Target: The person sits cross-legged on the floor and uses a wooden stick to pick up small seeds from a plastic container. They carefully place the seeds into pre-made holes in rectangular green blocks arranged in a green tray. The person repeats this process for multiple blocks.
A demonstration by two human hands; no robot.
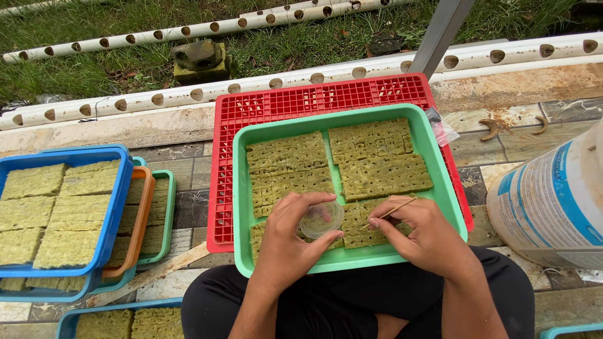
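My left hand (290, 237) holds a small clear round dish (321, 218) over the near part of a green tray (245, 188). My right hand (419, 233) pinches a thin wooden stick (391, 211), its tip pointing toward the dish. The tray holds several slabs of yellow-green grid-cut sponge (377, 160). It rests on a red perforated crate (223, 157), in front of my lap in black trousers.
At the left stand stacked blue, orange and green trays (119, 201) filled with the same sponge slabs. A large white drum with a blue label (553, 201) stands at the right. White pipes with holes (188, 94) run along the back, beyond them grass and a concrete block (200, 59).
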